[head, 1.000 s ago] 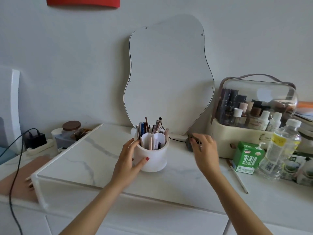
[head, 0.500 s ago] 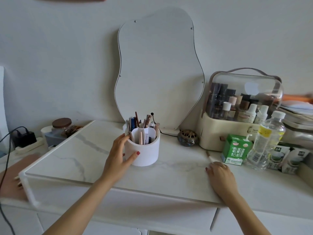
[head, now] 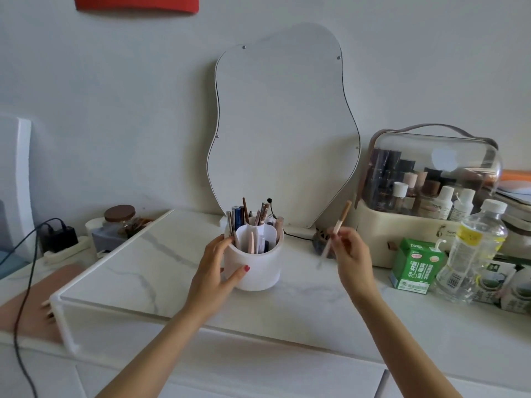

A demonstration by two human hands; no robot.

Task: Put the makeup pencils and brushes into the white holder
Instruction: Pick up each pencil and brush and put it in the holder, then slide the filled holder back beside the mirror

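The white holder (head: 258, 268) stands mid-table in front of the mirror, with several pencils and brushes (head: 247, 216) upright in it. My left hand (head: 214, 268) wraps the holder's left side, thumb on its front. My right hand (head: 352, 254) is raised to the right of the holder and pinches a thin white makeup brush (head: 337, 228) with a tan tip, tilted, tip up to the right.
A wavy mirror (head: 281, 133) leans on the wall behind. A clear-lidded cosmetics case (head: 431, 182), a green carton (head: 415, 267) and a water bottle (head: 474, 248) crowd the right. A small dark round object (head: 320, 239) sits behind my right hand. A jar (head: 119, 222) and charger cable (head: 26, 282) lie left.
My right hand went down to the table by the green carton, picked up the thin brush, and has lifted it toward the holder. My left hand has stayed on the holder.
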